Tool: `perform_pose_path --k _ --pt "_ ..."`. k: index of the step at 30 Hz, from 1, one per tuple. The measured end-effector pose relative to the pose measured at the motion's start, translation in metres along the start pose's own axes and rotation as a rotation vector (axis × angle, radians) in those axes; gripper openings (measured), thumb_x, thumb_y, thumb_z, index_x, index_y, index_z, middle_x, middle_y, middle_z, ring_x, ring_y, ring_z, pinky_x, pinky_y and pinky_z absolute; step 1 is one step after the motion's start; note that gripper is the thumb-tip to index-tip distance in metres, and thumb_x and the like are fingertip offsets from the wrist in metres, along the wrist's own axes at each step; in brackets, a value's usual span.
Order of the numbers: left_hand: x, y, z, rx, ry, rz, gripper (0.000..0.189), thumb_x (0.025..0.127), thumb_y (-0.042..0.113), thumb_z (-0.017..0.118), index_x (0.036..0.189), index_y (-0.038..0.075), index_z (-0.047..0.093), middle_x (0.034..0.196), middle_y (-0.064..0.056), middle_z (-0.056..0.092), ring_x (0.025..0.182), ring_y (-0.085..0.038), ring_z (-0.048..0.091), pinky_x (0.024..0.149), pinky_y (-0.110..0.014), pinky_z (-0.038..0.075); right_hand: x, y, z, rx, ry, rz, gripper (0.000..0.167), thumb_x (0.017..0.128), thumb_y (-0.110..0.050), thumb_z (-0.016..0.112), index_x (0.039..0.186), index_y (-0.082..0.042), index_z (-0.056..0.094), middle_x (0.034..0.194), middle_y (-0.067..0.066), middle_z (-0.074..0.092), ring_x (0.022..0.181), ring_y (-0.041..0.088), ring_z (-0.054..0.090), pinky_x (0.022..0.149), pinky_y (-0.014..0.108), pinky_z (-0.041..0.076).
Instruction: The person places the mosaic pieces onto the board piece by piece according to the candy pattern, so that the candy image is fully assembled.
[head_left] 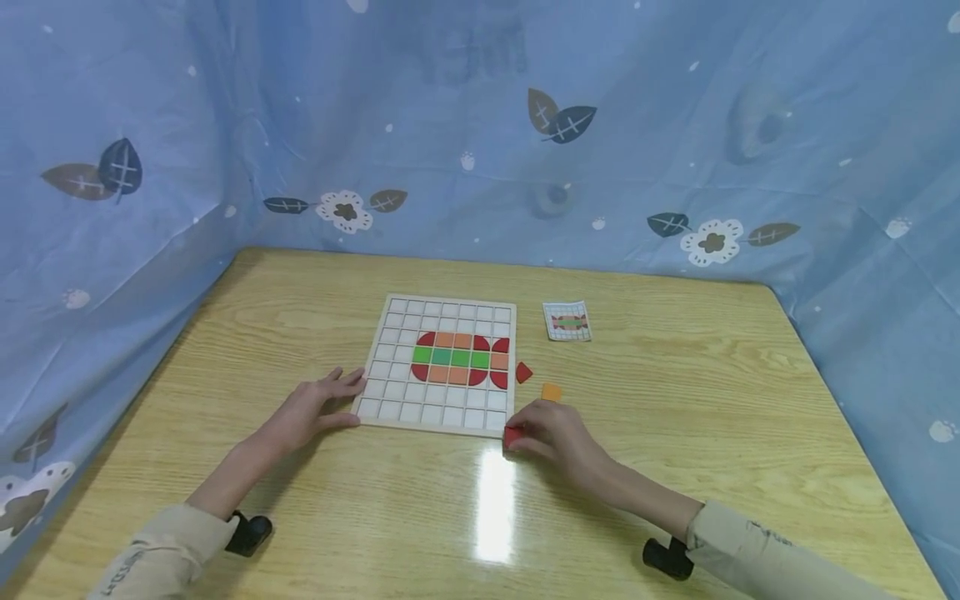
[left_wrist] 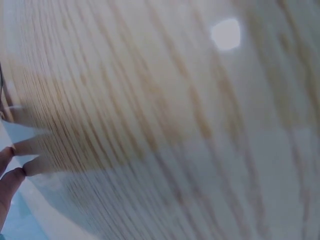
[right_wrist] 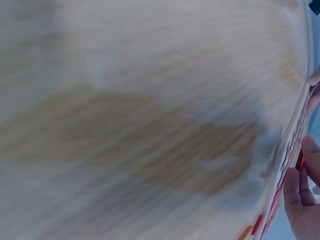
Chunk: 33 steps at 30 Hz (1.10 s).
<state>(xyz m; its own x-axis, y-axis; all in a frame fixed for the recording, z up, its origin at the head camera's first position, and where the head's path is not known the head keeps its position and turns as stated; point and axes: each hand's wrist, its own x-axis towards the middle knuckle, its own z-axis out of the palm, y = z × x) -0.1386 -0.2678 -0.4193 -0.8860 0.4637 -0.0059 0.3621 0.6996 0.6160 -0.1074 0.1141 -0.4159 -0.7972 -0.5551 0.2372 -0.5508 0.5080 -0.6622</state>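
A white grid board [head_left: 453, 412] lies on the table, bearing a pattern of red, orange and green pieces. At its near right corner my right hand [head_left: 562, 437] pinches a red piece [head_left: 513, 436] between thumb and fingers. The right wrist view shows these fingers [right_wrist: 292, 187] from the side, with a sliver of red between them. My left hand [head_left: 318, 408] has its fingers spread, its fingertips and thumb at the board's left edge. In the left wrist view only a few of its fingertips [left_wrist: 10, 180] appear, at the left border.
Beside the board's right edge lies a loose red quarter-round piece [head_left: 523, 372]. An orange tile [head_left: 551, 392] sits just beyond my right hand. Farther back, a small card [head_left: 568, 336] shows a similar pattern. Blue patterned cloth [head_left: 465, 225] hangs around the table [head_left: 697, 392].
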Motion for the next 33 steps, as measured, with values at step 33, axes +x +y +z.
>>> perform_pose_path --k 33 --pt "0.000 -0.003 0.000 -0.020 0.013 0.017 0.059 0.081 0.017 0.074 0.131 -0.007 0.052 0.141 -0.022 0.042 0.132 -0.052 0.028 0.104 -0.063 0.026 0.152 -0.015 0.049 0.058 -0.112 -0.109 0.016 0.079 -0.006 0.079 0.091 0.002 0.072 0.085 0.010 0.070 0.079 0.019 0.065 0.072 0.021 0.052"
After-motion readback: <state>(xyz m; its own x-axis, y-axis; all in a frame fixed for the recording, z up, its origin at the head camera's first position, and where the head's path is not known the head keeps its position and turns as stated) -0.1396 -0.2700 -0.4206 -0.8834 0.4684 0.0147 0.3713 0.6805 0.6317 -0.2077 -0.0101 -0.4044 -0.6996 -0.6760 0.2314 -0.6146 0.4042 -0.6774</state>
